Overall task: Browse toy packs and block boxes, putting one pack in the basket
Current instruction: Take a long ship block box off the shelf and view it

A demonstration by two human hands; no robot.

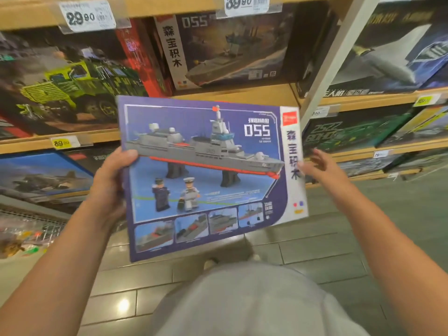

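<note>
We have a single view, a wide-angle camera worn on the head. It looks forward and down from above the chest. Both forearms enter from the bottom corners. The blue block box [208, 175] sits close to the lens at centre frame. The shelves [242, 93] fill the upper half, near and bowed by the lens. The tiled floor [315, 251] fills the lower part.

I see light wooden store shelves [232, 93] with white price tags [88, 16], and a grey tiled floor [315, 251] reflecting a ceiling light.
</note>
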